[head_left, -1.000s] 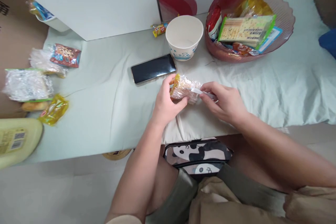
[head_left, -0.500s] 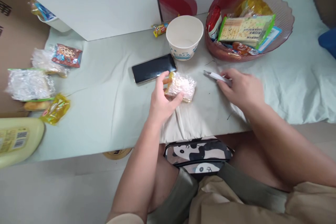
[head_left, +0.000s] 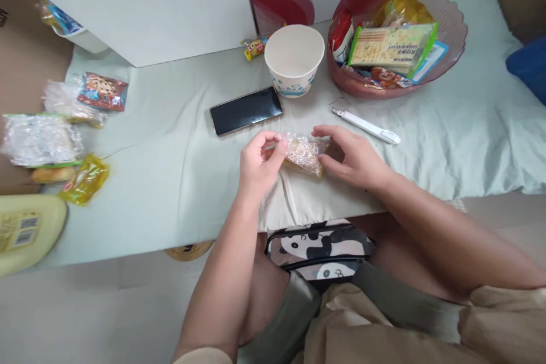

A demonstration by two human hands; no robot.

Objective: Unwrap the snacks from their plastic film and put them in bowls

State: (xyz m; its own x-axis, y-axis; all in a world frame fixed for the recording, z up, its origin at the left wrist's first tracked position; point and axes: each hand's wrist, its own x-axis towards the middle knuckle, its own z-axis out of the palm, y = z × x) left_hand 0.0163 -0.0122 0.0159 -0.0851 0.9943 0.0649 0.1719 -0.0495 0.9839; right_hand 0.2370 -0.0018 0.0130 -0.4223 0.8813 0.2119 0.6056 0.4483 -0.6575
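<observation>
A small snack package in clear bubble wrap (head_left: 303, 154) lies at the front of the cloth-covered table. My left hand (head_left: 262, 162) pinches its left end between thumb and fingers. At its right end is my right hand (head_left: 352, 156), thumb and fingers spread apart, the thumb tip at the wrap. What is inside the wrap is hard to make out. Beyond my right hand a white utility knife (head_left: 367, 125) rests on the cloth. A black phone (head_left: 246, 111) lies behind my left hand, close to a white paper bowl (head_left: 294, 60).
At the back right stands a pink bowl (head_left: 454, 40) of packaged snacks, with a soda biscuit pack (head_left: 390, 48) on top. A large white box (head_left: 170, 5) blocks the back. Bubble-wrapped packs (head_left: 42, 139) and a yellow wrapper (head_left: 86, 180) lie left, near a pale yellow bottle (head_left: 29, 230).
My right hand has let go of the utility knife, leaving it on the cloth, and has moved left to the package. My left hand has shifted its hold to the package's left end.
</observation>
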